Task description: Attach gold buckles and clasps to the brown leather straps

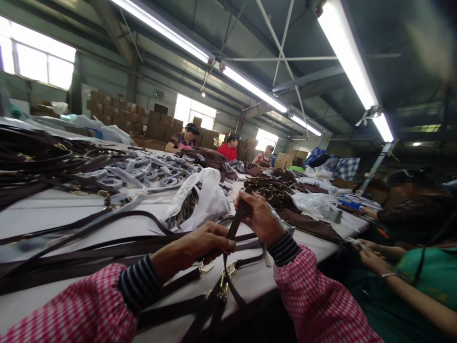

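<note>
A dark brown strap [236,222] is stretched between my two hands above the table. My left hand [200,245] pinches its lower part, the fingers closed round it. Higher up and to the right, my right hand [259,214] grips the strap's upper end between thumb and fingers. Beneath my hands lie more brown straps [178,307] with gold metal clasps [225,281], some hanging over the table's near edge. Just behind my hands stands an open white plastic bag [210,193] with striped-looking pieces inside that I cannot make out.
Long straps [89,257] cover the table [43,209] at left. Wrapped grey coils [143,169] and a brown strap pile [273,190] lie farther back. A co-worker in green [424,281] sits close on my right; several others work around the table.
</note>
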The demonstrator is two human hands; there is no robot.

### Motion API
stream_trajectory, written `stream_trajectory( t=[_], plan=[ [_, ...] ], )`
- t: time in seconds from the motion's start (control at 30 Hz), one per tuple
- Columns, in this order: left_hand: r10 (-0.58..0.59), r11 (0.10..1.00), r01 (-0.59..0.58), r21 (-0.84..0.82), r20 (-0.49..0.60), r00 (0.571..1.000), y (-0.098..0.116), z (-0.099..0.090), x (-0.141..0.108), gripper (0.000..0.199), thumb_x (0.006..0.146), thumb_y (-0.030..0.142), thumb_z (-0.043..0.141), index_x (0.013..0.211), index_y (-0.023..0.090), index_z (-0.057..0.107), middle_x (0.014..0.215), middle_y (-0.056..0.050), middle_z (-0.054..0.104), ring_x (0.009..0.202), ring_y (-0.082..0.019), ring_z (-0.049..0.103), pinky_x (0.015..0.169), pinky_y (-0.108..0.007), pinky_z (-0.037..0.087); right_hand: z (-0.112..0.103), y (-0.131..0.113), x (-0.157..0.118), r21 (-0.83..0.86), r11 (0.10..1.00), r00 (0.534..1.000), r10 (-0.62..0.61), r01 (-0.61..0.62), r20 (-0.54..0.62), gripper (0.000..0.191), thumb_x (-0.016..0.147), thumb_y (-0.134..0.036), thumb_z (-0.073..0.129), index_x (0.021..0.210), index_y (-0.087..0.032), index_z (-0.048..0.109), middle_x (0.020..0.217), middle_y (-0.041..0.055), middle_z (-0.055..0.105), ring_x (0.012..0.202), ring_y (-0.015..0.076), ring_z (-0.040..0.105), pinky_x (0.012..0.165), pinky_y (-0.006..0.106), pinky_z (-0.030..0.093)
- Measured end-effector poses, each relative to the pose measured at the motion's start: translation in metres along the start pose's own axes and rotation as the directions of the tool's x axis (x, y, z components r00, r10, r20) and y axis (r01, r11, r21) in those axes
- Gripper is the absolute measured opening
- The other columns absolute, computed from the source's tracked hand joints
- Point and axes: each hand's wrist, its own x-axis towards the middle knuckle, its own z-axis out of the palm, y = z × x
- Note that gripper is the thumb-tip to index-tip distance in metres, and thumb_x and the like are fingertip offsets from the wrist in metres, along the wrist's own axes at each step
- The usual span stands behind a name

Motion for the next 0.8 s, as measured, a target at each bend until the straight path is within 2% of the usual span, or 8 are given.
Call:
stream_trajectory(
  t=[0.13,0.2,0.3,0.37,0.43,0.6,0.7,0.8],
  plan=[
    [-0.008,0.997,0.014,0.08,-0.064,0.998,-0.007,-0.001,0.004,0.03,0.072,0.04,0.077,0.062,0.016,0.061,0.045,0.007,0.042,0.039,-0.006,0.03,0.039,-0.022,0.018,-0.012,0.0,-0.018,-0.134,0.979,0.966,0.18,-0.156,0.186,0.036,0.078,-0.046,0.082,0.077,-0.011,0.071,0.067,0.0058,0.07,0.047,0.0108,0.057,0.034,0.015,0.035],
    [0.012,0.998,-0.008,0.062,-0.06,0.998,-0.009,-0.001,0.004,0.03,0.074,0.039,0.077,0.064,0.015,0.062,0.048,0.006,0.044,0.042,-0.006,0.033,0.041,-0.021,0.021,-0.019,0.002,-0.025,-0.192,0.962,0.951,0.233,-0.194,0.205,0.037,0.08,-0.047,0.08,0.083,-0.01,0.073,0.069,0.0088,0.074,0.048,0.0142,0.065,0.033,0.014,0.038],
    [0.035,0.997,-0.035,-0.071,-0.01,0.999,-0.007,0.001,0.004,0.028,0.078,0.039,0.076,0.077,0.013,0.069,0.064,0.002,0.054,0.053,-0.007,0.043,0.049,-0.019,0.033,-0.031,0.006,-0.03,-0.182,0.961,0.965,0.233,-0.209,0.123,0.04,0.081,-0.051,0.077,0.088,-0.011,0.071,0.072,0.0098,0.077,0.054,0.0182,0.072,0.034,0.014,0.045],
    [0.003,0.985,-0.002,-0.174,0.008,1.0,-0.006,0.004,0.003,0.028,0.08,0.04,0.074,0.088,0.013,0.072,0.075,-0.001,0.059,0.06,-0.008,0.048,0.056,-0.02,0.041,-0.037,0.01,-0.033,-0.143,0.967,0.974,0.221,-0.212,0.052,0.041,0.08,-0.051,0.079,0.088,-0.012,0.07,0.07,0.0092,0.076,0.054,0.0195,0.073,0.034,0.014,0.047],
    [-0.039,0.975,0.041,-0.217,0.012,0.999,-0.005,0.008,0.002,0.028,0.079,0.038,0.075,0.091,0.013,0.073,0.078,-0.001,0.06,0.062,-0.009,0.05,0.059,-0.022,0.044,-0.041,0.013,-0.038,-0.11,0.973,0.979,0.204,-0.203,-0.002,0.041,0.079,-0.051,0.08,0.087,-0.012,0.069,0.067,0.008,0.075,0.053,0.0192,0.073,0.034,0.013,0.047],
    [-0.054,0.993,0.059,-0.104,0.053,0.997,-0.011,0.018,-0.001,0.018,0.08,0.03,0.071,0.081,0.012,0.072,0.067,0.001,0.055,0.054,-0.007,0.043,0.052,-0.021,0.03,-0.042,0.016,-0.052,-0.062,0.981,0.981,0.18,-0.185,-0.072,0.038,0.081,-0.051,0.078,0.085,-0.015,0.066,0.07,0.0077,0.077,0.054,0.0185,0.073,0.036,0.013,0.048],
    [-0.035,0.997,0.038,-0.069,0.038,0.999,-0.015,0.022,-0.001,0.025,0.083,0.036,0.068,0.076,0.012,0.071,0.063,0.002,0.053,0.053,-0.007,0.04,0.05,-0.022,0.025,-0.039,0.017,-0.057,-0.062,0.98,0.98,0.184,-0.189,-0.08,0.039,0.079,-0.051,0.08,0.085,-0.016,0.064,0.069,0.0078,0.077,0.052,0.0182,0.072,0.035,0.013,0.048],
    [-0.038,0.996,0.04,-0.078,0.018,0.999,-0.014,0.024,0.0,0.031,0.081,0.042,0.071,0.073,0.012,0.069,0.061,0.002,0.052,0.051,-0.008,0.038,0.05,-0.024,0.024,-0.033,0.018,-0.059,-0.072,0.981,0.982,0.173,-0.178,-0.07,0.038,0.08,-0.05,0.079,0.085,-0.016,0.063,0.069,0.0074,0.076,0.051,0.0178,0.072,0.035,0.013,0.047]
  ],
)
